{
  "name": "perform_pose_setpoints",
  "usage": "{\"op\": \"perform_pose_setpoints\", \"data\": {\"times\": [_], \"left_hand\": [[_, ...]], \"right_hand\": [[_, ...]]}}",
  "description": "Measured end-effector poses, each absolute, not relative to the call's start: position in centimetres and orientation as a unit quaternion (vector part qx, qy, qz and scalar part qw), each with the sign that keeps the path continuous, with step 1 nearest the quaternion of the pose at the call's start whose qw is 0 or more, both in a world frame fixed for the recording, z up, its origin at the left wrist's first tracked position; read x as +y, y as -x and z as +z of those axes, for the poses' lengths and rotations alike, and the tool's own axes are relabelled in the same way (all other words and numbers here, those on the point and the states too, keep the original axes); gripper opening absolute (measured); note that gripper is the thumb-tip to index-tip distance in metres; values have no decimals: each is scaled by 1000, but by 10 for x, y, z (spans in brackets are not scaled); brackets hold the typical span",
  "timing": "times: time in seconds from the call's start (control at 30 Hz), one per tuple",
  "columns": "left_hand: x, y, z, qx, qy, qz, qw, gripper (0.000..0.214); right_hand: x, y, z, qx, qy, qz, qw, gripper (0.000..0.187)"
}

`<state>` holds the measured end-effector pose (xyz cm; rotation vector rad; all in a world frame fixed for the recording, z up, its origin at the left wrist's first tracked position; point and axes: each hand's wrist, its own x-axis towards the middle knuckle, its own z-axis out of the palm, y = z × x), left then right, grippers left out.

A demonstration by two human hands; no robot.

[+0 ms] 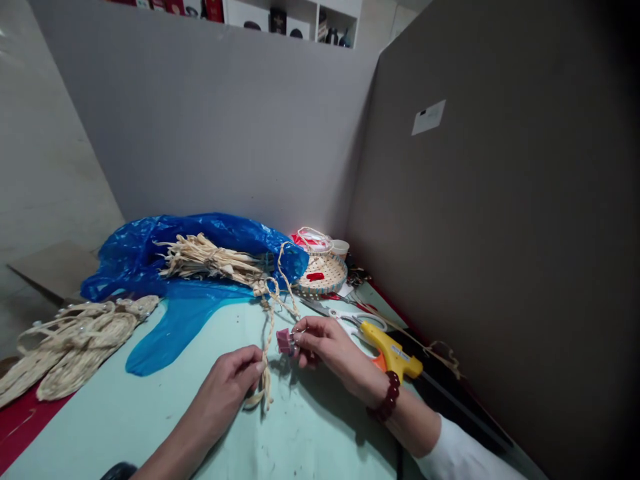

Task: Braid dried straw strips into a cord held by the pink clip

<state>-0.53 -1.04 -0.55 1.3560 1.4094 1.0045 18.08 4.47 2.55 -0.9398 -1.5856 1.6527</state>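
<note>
My left hand pinches a twisted straw cord near its lower end on the pale green table. The cord runs up to a bundle of straw strips lying on a blue plastic bag. My right hand, with a dark red bead bracelet at the wrist, has its fingers closed on a small pink binder clip right beside the cord.
Woven straw sandals lie at the left edge. White-handled scissors, a yellow glue gun and a small woven basket sit behind my right hand. Grey partition walls close the back and right.
</note>
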Motion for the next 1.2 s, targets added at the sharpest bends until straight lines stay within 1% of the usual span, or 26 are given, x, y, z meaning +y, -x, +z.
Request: {"op": "perform_pose_setpoints", "data": {"times": [0.27,0.4,0.5,0.63,0.83,1.0,1.13,1.2], "left_hand": [[-12,1,4,545,-599,367,458,24],[-15,1,4,558,-602,357,446,26],[-16,0,3,568,-594,354,446,27],[-17,0,3,566,-588,359,453,28],[-17,2,2,570,-584,357,455,26],[-18,2,3,567,-584,349,463,26],[-18,4,7,572,-585,355,453,26],[-18,5,7,571,-584,358,452,27]], "right_hand": [[32,-172,18,-613,337,648,299,19],[30,-172,16,-600,367,631,326,17],[28,-171,17,-541,352,678,351,15],[25,-171,20,-481,290,756,335,24],[23,-175,25,-477,254,780,314,33],[23,-177,29,-559,241,741,284,29],[26,-183,32,-675,269,631,271,15],[28,-186,31,-724,277,572,268,13]]}}
